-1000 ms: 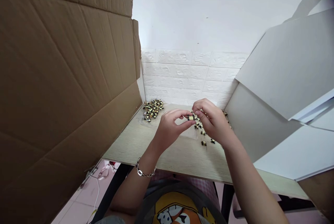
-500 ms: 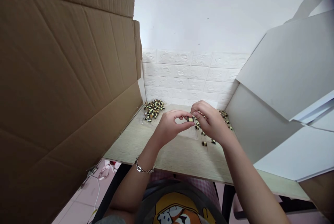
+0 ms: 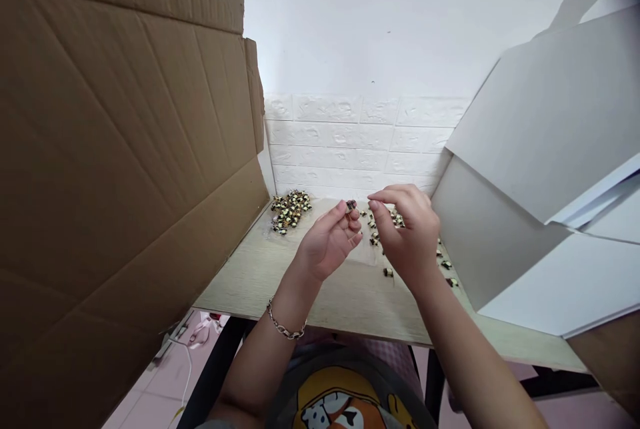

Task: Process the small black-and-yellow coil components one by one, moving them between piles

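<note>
My left hand [image 3: 330, 239] is turned palm up and grips a small black-and-yellow wire-wound coil [image 3: 351, 206] between thumb and fingers. Just to its right, my right hand [image 3: 407, 225] has thumb and forefinger brought together in a pinch, apart from the coil. Whatever those fingertips hold, perhaps a thin wire, is too small to make out. Behind and under the right hand lie several similar loose coils [image 3: 374, 238], partly hidden by it. One single coil [image 3: 388, 272] sits nearer the front, a fine lead sticking out of it.
A heap of coils [image 3: 290, 210] lies at the back left of the pale wooden table [image 3: 250, 275]. A tall cardboard sheet [image 3: 130, 149] walls off the left, white panels [image 3: 540, 215] the right. White brick-patterned wall [image 3: 330, 135] closes the back.
My left hand has rolled palm up, turning the coil with it. My right hand has drawn away to the right from the coil. The view has shifted slightly.
</note>
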`<state>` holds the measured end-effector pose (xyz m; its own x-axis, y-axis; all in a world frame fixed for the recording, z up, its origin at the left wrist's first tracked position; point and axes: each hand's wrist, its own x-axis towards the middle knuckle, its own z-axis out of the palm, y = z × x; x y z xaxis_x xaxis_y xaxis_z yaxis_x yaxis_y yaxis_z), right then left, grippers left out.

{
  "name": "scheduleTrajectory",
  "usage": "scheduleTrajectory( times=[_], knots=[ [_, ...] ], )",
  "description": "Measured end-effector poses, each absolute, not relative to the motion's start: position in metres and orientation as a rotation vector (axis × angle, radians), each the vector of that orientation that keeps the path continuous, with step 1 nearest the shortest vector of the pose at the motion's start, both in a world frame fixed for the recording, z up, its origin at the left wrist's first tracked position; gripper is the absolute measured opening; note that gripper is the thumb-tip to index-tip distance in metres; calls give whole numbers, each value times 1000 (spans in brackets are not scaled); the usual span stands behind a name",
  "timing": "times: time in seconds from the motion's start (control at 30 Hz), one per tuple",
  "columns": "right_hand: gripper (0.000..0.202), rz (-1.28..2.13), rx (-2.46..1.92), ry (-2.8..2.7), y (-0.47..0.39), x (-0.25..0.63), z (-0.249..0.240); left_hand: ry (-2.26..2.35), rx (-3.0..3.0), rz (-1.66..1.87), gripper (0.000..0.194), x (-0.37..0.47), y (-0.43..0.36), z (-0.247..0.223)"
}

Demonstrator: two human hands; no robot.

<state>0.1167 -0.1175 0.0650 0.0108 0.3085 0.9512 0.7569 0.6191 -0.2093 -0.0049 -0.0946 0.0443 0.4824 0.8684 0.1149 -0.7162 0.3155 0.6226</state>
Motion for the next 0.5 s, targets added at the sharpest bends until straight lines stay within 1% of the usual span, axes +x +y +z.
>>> scheduleTrajectory(
  times=[0.17, 0.33, 0.5],
  knots=[
    [6, -584, -972, -1567, -120, 113, 64, 238, 704, 1047, 17, -2, -100, 48],
    [7, -602, -995, -1573, -123, 113, 64, 239, 762, 1056, 18, -1, -105, 51],
    [10, -642, -1005, -1607, -129, 115, 65, 259, 791, 1104, 15, 0, -109, 53]
  ],
)
